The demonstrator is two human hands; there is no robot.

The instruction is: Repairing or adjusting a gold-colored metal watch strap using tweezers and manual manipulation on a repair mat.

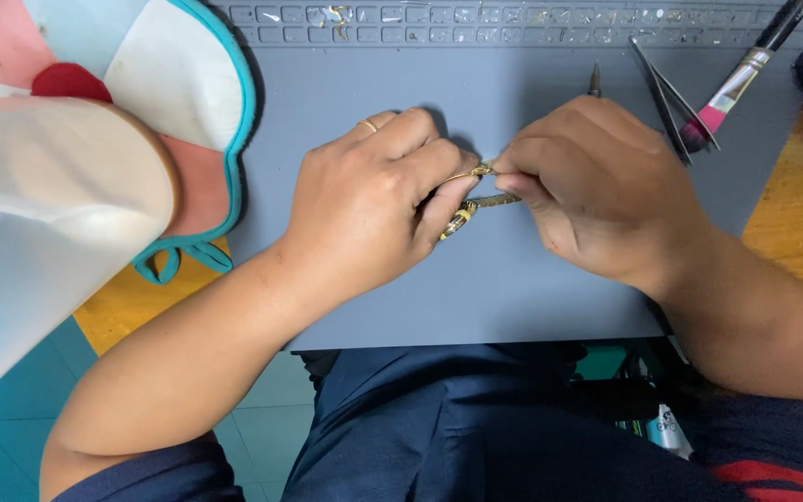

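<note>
Closest to the lens is a pale, soft-looking plastic cover with a teal trim and a red patch [95,158], bulging in from the left and hanging over the left edge of the smooth grey rubbery work mat [513,288]. So the left side is pretty crowded.

Both hands meet around the middle of the mat. Left hand [374,209], thin gold ring on one finger, is curled tight around a slim gold-coloured metal watch band [476,200] with a shiny, ribbed look; only a short bit pokes out between the fingers. Right hand [597,191] is pinched closed on the other end of that same piece, fingertips touching it. A dark pointed tool tip [595,82] sticks up just behind the right knuckles, can't tell exactly how it's held.

Up at the far right corner lie thin dark metal tweezers [666,98] and a small brush with a pink handle and silver ferrule [736,84], angled and crossing each other. The far edge has a moulded row of little tray compartments [476,23].

Open room: the mat's near half, toward the front edge, is bare grey. Orange wooden tabletop [801,223] shows past the right edge.
</note>
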